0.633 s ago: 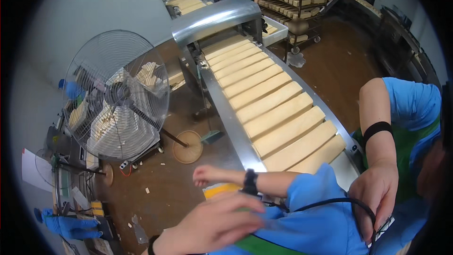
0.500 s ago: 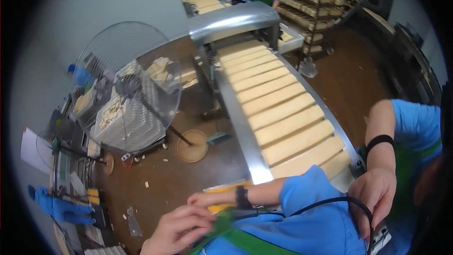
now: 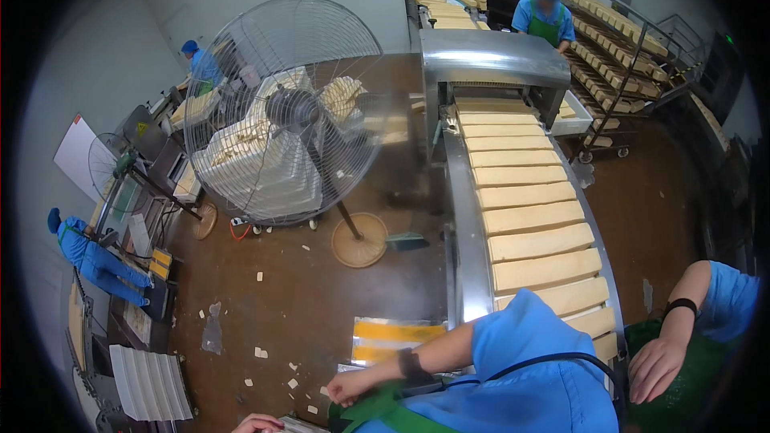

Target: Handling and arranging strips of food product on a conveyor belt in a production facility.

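Note:
My right hand (image 3: 343, 386), a watch on its wrist, reaches left across my green apron (image 3: 393, 413) with its fingers curled; whatever may be inside them is hidden. My left hand (image 3: 253, 422) shows only bent fingers at the lower edge, by a light object (image 3: 285, 425) that I cannot make out. A black cable (image 3: 553, 357) crosses my blue sleeve. At the far right hangs a co-worker's hand (image 3: 654, 365). A steel conveyor (image 3: 473, 256) carries several long pale dough slabs (image 3: 532, 215) from under a metal hood (image 3: 495, 54).
Large fan (image 3: 293, 108) before stacked white trays (image 3: 257, 176); smaller fan (image 3: 108, 156). Workers stand at the back (image 3: 545, 24), behind the fan (image 3: 200, 68) and at left (image 3: 92, 252). Loaded rack (image 3: 613, 72) at back right. Scraps and a yellow-striped step (image 3: 397, 341) lie low down.
The view has swung, shifting the scene. The co-worker's hand has let go of the cable and moved right. My left hand has dropped toward the lower edge; my right hand sits lower.

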`<move>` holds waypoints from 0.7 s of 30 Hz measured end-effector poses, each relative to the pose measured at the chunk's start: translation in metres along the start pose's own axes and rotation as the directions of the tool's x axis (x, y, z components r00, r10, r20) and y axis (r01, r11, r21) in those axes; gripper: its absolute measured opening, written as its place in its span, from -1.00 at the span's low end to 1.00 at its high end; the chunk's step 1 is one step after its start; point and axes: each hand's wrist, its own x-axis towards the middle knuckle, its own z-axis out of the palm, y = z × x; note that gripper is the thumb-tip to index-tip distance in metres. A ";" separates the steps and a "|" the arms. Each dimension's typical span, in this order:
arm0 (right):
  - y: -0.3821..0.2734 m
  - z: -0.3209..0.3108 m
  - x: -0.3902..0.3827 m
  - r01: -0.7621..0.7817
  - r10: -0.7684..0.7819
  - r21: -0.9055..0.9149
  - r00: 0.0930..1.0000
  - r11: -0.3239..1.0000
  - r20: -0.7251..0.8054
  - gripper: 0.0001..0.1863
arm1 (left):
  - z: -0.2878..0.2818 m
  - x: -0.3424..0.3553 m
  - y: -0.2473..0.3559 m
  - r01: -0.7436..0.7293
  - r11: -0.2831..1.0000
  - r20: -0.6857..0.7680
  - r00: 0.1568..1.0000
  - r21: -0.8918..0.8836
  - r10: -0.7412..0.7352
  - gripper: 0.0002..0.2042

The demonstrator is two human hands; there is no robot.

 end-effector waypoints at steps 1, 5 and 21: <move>0.002 0.002 0.000 -0.014 0.014 -0.003 1.000 1.000 -0.005 -0.91 | 0.002 0.002 -0.013 -0.002 1.000 -0.002 1.000 -0.013 0.002 -0.93; 0.006 -0.001 -0.008 -0.050 0.048 -0.022 0.995 0.998 -0.086 -0.92 | 0.017 0.019 -0.023 -0.034 0.999 0.087 0.996 -0.015 0.036 -0.92; 0.020 -0.019 -0.061 0.044 -0.038 0.024 0.977 0.999 -0.211 -0.95 | 0.043 0.052 -0.022 -0.034 0.999 0.241 0.970 0.022 0.028 -0.91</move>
